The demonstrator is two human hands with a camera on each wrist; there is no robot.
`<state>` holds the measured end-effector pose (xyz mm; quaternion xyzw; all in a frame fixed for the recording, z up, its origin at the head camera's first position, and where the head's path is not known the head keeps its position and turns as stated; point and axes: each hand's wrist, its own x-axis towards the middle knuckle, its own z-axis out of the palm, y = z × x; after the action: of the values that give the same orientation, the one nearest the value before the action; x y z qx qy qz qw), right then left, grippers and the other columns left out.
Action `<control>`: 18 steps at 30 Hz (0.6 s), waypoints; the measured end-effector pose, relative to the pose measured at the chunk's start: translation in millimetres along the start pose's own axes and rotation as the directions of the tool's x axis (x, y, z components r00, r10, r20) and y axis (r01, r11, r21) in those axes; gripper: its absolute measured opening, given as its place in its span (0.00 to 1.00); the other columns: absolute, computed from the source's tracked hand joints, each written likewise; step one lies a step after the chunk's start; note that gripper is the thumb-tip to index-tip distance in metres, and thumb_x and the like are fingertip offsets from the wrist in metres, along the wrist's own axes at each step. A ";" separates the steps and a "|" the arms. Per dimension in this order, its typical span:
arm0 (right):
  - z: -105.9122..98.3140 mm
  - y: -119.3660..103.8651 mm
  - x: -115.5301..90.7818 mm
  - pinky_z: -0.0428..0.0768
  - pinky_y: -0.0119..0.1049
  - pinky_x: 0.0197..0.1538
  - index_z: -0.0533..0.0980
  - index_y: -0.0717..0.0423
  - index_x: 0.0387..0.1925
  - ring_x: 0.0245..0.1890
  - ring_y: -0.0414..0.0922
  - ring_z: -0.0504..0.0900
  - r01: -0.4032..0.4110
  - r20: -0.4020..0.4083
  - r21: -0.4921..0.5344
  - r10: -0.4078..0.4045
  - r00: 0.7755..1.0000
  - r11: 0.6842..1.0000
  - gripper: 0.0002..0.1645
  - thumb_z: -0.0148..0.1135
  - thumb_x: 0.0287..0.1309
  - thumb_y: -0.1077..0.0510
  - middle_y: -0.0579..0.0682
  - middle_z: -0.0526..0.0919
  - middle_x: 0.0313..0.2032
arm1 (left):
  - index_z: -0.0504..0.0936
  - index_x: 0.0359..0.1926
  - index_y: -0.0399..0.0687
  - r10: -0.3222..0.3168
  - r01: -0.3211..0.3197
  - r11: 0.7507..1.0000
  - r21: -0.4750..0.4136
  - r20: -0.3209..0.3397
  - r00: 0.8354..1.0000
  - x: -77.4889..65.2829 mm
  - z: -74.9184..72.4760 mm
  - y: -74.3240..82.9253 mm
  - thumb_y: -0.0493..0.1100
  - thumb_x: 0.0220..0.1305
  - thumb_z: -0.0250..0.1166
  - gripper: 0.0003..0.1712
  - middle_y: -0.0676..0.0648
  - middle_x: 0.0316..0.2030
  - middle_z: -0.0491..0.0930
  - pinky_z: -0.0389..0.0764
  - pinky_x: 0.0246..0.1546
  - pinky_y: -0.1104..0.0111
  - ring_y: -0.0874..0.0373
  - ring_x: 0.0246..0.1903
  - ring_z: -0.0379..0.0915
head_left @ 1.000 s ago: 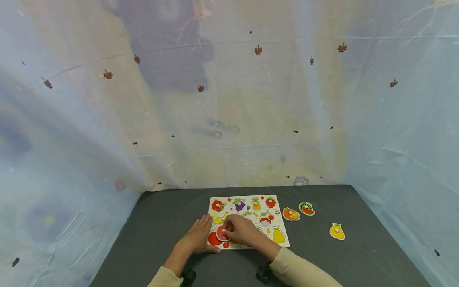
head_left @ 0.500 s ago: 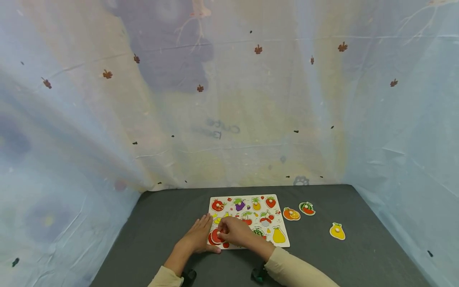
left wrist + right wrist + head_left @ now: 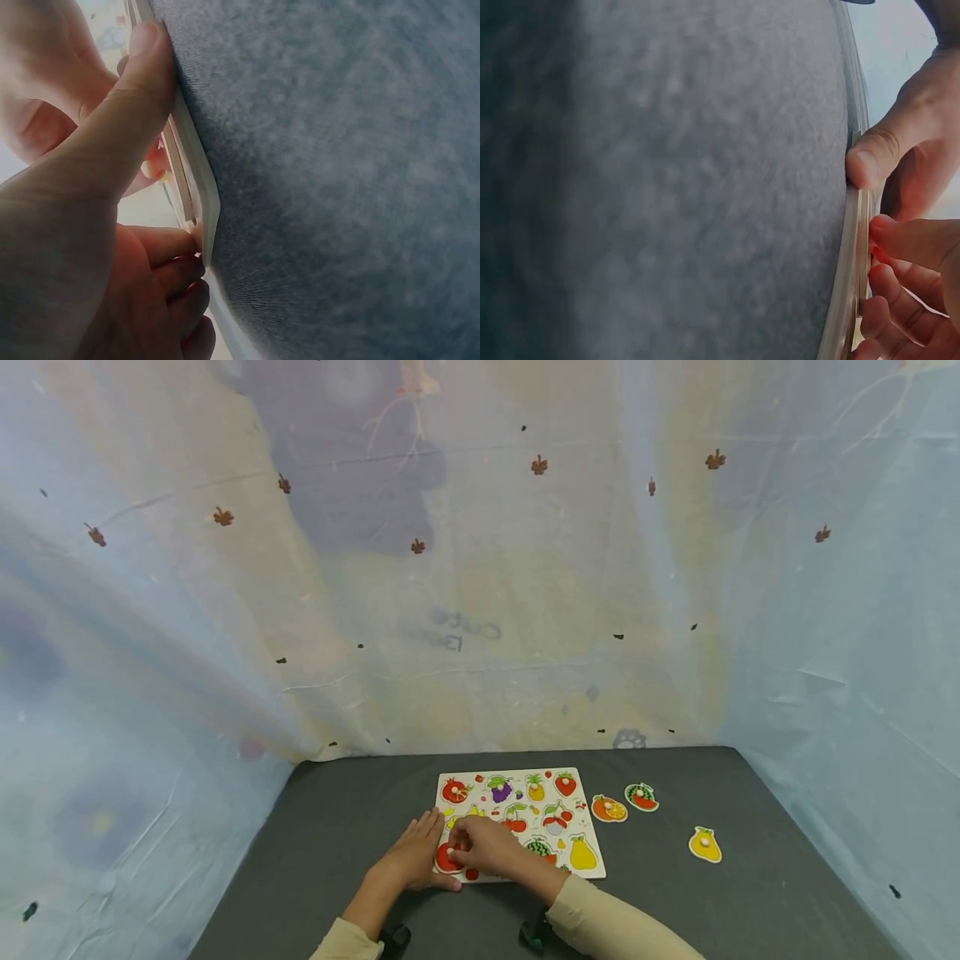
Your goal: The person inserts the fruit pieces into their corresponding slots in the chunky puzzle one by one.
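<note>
On the dark table lies a white fruit puzzle board (image 3: 583,818). My left hand (image 3: 416,847) rests along its left side with straight fingers, the thumb (image 3: 146,56) pressed along the front edge in the left wrist view. Over the board's front left corner, my right hand (image 3: 483,845) pinches the knob of a round red fruit puzzle piece (image 3: 444,860). That piece overlaps the red fruit spot at this corner, and fingers hide its right part. In the right wrist view, the right fingertips (image 3: 883,225) are close at the board's surface, beside the left thumb.
Right of the board lie three loose knobbed pieces: an orange (image 3: 609,808), a watermelon (image 3: 641,797) and a yellow pear (image 3: 705,844). The board shows several other fruits, among them grapes (image 3: 500,788) and a strawberry (image 3: 566,783). A patterned curtain (image 3: 480,568) hangs behind the table.
My right hand has shifted a little left with the red piece, from beside the corner spot to over it. The left hand and the loose pieces have stayed put.
</note>
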<state>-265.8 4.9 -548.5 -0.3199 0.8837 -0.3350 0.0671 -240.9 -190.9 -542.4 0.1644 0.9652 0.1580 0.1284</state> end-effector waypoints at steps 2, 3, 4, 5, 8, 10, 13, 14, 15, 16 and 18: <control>2.4 0.0 0.2 0.71 0.26 0.27 0.82 0.47 0.37 0.24 0.31 0.72 -0.001 0.008 0.004 0.001 1.000 1.000 0.08 0.77 0.66 0.55 0.35 0.75 0.26 | 0.56 0.82 0.29 0.000 0.000 1.000 -0.003 0.004 1.000 -0.3 1.2 -0.5 0.67 0.53 0.82 0.73 0.31 0.83 0.52 0.50 0.82 0.43 0.36 0.83 0.45; 3.1 -0.4 0.2 0.71 0.26 0.27 0.82 0.47 0.37 0.24 0.31 0.72 -0.004 0.011 0.005 0.004 1.000 1.000 0.08 0.77 0.66 0.55 0.35 0.75 0.25 | 0.56 0.82 0.29 -0.001 0.001 1.000 -0.004 0.006 1.000 -0.6 1.5 -0.5 0.68 0.53 0.82 0.73 0.31 0.83 0.52 0.50 0.82 0.43 0.36 0.83 0.45; 3.6 -0.8 0.2 0.71 0.26 0.26 0.82 0.47 0.37 0.24 0.31 0.72 -0.006 0.012 0.006 0.006 1.000 1.000 0.08 0.77 0.66 0.55 0.35 0.75 0.25 | 0.56 0.82 0.29 -0.002 0.002 1.000 -0.006 0.007 1.000 -0.6 1.9 -0.6 0.67 0.53 0.82 0.72 0.31 0.83 0.52 0.50 0.82 0.43 0.36 0.83 0.45; 4.0 -1.3 0.1 0.71 0.26 0.26 0.82 0.47 0.37 0.23 0.31 0.71 -0.009 0.013 0.008 0.009 1.000 1.000 0.08 0.77 0.66 0.55 0.35 0.75 0.25 | 0.56 0.82 0.29 -0.003 0.003 1.000 0.000 0.013 1.000 -0.7 2.0 -0.7 0.68 0.53 0.81 0.72 0.31 0.83 0.52 0.50 0.82 0.43 0.36 0.83 0.45; 4.1 -3.1 -0.1 0.70 0.26 0.26 0.82 0.46 0.36 0.23 0.31 0.71 -0.014 0.014 0.006 0.014 1.000 1.000 0.08 0.77 0.66 0.55 0.35 0.74 0.25 | 0.56 0.82 0.29 -0.005 0.005 1.000 0.000 0.016 1.000 -1.4 1.2 0.3 0.67 0.54 0.82 0.72 0.32 0.83 0.52 0.50 0.82 0.42 0.36 0.83 0.45; 3.1 -4.2 -0.4 0.70 0.26 0.25 0.82 0.46 0.36 0.23 0.31 0.71 -0.008 0.009 -0.003 0.008 1.000 1.000 0.08 0.77 0.66 0.55 0.35 0.74 0.24 | 0.56 0.82 0.29 -0.008 0.008 1.000 0.002 0.018 1.000 -1.3 0.3 1.0 0.67 0.54 0.82 0.72 0.32 0.83 0.52 0.49 0.83 0.43 0.36 0.84 0.45; 1.4 -5.1 -0.5 0.71 0.26 0.26 0.82 0.46 0.36 0.23 0.31 0.71 0.002 0.006 -0.017 -0.002 1.000 1.000 0.08 0.77 0.66 0.55 0.35 0.74 0.24 | 0.56 0.82 0.28 -0.011 0.011 1.000 0.004 0.014 1.000 -0.8 -1.4 2.0 0.67 0.54 0.82 0.72 0.31 0.83 0.52 0.49 0.83 0.44 0.37 0.84 0.45; 0.9 -5.3 -0.4 0.72 0.26 0.26 0.82 0.46 0.36 0.23 0.31 0.72 0.005 0.005 -0.021 -0.005 1.000 1.000 0.08 0.77 0.65 0.55 0.35 0.74 0.24 | 0.56 0.82 0.28 -0.013 0.013 1.000 0.008 0.013 1.000 -0.5 -1.9 2.3 0.67 0.54 0.82 0.72 0.31 0.83 0.52 0.50 0.83 0.44 0.37 0.84 0.45; 0.6 -5.1 -0.2 0.72 0.26 0.26 0.82 0.46 0.36 0.23 0.31 0.72 0.004 0.007 -0.023 -0.004 1.000 1.000 0.08 0.77 0.65 0.55 0.35 0.74 0.24 | 0.56 0.82 0.28 -0.017 0.017 1.000 0.012 0.014 1.000 -0.2 -2.3 2.6 0.67 0.54 0.82 0.72 0.32 0.83 0.52 0.50 0.83 0.44 0.37 0.84 0.45; 0.7 -4.5 0.1 0.72 0.26 0.26 0.82 0.46 0.36 0.23 0.31 0.72 0.002 0.009 -0.026 -0.002 1.000 1.000 0.08 0.77 0.65 0.55 0.35 0.74 0.24 | 0.56 0.82 0.28 -0.021 0.021 1.000 0.015 0.014 1.000 0.0 -2.5 2.7 0.67 0.53 0.82 0.72 0.32 0.83 0.53 0.50 0.83 0.44 0.37 0.84 0.45; 1.1 -3.5 0.9 0.71 0.26 0.26 0.82 0.46 0.36 0.22 0.31 0.72 -0.005 0.013 -0.029 0.006 1.000 1.000 0.08 0.77 0.65 0.55 0.35 0.75 0.24 | 0.56 0.82 0.29 -0.028 0.028 0.999 0.019 0.015 1.000 -0.1 -2.8 3.2 0.67 0.53 0.82 0.72 0.32 0.83 0.53 0.50 0.83 0.44 0.37 0.84 0.45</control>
<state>-264.4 1.7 -547.0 -0.3206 0.8889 -0.3198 0.0693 -240.8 -188.7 -538.8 0.1534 0.9678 0.1457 0.1362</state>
